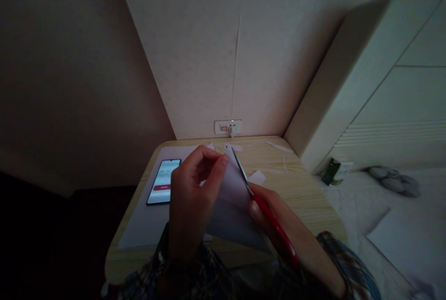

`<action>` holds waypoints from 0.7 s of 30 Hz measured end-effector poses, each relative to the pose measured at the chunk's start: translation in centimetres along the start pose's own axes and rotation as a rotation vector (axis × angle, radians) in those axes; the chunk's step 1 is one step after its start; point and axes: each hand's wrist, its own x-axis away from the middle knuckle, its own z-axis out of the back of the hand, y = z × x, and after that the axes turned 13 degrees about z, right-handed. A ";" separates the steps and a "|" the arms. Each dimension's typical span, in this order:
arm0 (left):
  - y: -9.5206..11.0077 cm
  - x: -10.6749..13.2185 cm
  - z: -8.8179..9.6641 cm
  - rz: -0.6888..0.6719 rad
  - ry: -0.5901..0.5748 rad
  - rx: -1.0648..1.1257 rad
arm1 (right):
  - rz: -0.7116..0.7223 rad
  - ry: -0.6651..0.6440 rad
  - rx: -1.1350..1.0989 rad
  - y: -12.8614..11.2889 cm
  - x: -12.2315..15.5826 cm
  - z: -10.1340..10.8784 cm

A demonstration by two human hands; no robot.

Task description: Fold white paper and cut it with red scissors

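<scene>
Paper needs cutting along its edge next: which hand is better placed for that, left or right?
Right. The right hand grips the red scissors, whose blades lie along the upper right edge of the paper. The left hand pinches the paper near its top, steadying it, and holds no tool.

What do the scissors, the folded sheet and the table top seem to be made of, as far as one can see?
Scissors: blades look like bare metal, thin with a pale glint; handles look like smooth red plastic. Folded sheet: probably thin white paper, matte, sharply creased. Table top: pale wood or wood-look laminate, fine straight grain lines; I cannot tell which.
</scene>
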 end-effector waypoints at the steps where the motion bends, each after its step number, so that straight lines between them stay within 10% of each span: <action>1: -0.1 0.0 0.0 0.003 -0.001 0.008 | 0.007 0.017 -0.012 0.0 0.0 -0.1; 21: -0.1 -0.2 0.0 0.068 -0.088 0.050 | 0.034 0.099 -0.134 0.8 -0.6 -0.3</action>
